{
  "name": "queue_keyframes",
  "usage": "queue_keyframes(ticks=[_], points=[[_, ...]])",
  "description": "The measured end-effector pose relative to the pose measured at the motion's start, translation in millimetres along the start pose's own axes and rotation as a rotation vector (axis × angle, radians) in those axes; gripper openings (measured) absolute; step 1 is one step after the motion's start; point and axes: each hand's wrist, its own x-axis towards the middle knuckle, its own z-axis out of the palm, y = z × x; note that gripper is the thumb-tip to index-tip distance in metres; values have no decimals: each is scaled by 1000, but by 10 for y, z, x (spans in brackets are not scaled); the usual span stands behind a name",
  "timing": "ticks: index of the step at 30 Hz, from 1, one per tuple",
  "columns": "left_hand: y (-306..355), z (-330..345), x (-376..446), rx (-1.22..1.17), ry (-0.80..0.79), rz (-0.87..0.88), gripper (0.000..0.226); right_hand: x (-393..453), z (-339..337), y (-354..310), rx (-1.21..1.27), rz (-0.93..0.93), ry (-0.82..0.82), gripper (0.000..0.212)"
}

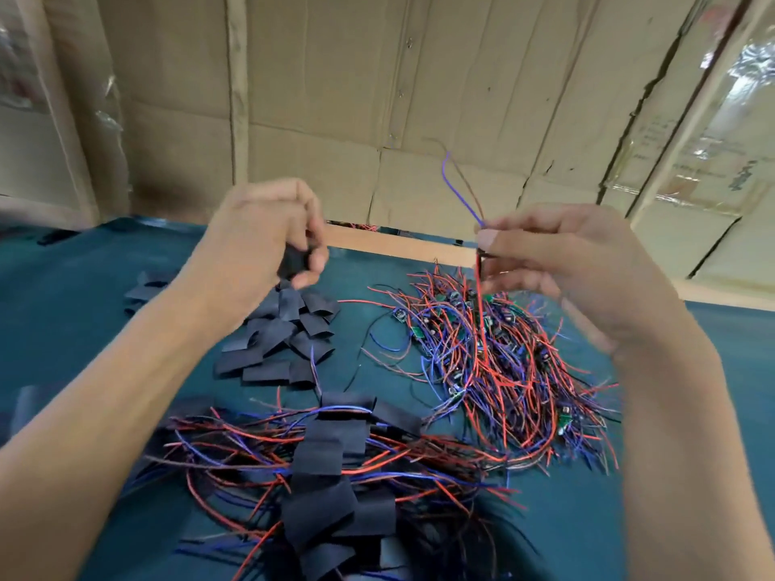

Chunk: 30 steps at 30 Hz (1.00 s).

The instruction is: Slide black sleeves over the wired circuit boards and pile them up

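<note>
At the bottom centre of the frame, a pile of sleeved boards (335, 488) is seen on the teal surface (587, 538): flat matte black sleeves are stacked roughly one over another in a column, with red, blue and dark wires fanning out to both sides of them. Farther up, left of centre, a heap of loose black sleeves (285, 337) is spread, each a short flattened tube, some creased or curled at the ends. To the right of it, a tangled heap of bare wired circuit boards (495, 362) is laid; small green boards with dark components are glimpsed among the red, blue and black leads.

Above the loose sleeves, the left hand (268, 236) is raised, and a single black sleeve (293, 262) is pinched between its curled fingers and thumb. At the right of centre, the right hand (557, 253) is held up over the wire heap, its fingers clamped on one wired board (480, 262), largely hidden by the thumb; a red lead is hung straight down from it toward the heap, and a blue and a brown lead are stood up above the fingers. The two hands are kept apart, at about the same height.

Beyond the far edge of the surface, a wall of flattened cardboard (377, 98) is seen across the top of the frame.
</note>
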Motion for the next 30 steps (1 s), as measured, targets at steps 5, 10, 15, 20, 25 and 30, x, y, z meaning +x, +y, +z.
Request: queue_keyframes(ticks=[5, 10, 15, 20, 25, 30], points=[[-107, 337, -207, 216, -61, -6, 11, -68, 92, 11, -359, 107, -231, 14], [-142, 262, -331, 1088, -260, 353, 52, -93, 162, 10, -653, 71, -383, 13], [-212, 302, -372, 1375, -384, 393, 43, -95, 237, 61, -707, 105, -509, 19], [-199, 277, -366, 1226, -434, 409, 35, -115, 316, 75, -616, 115, -604, 14], [-79, 68, -298, 1120, -556, 274, 22, -92, 122, 93, -713, 124, -553, 21], [-65, -61, -236, 1124, -507, 296, 30, -67, 102, 116, -670, 121, -530, 17]])
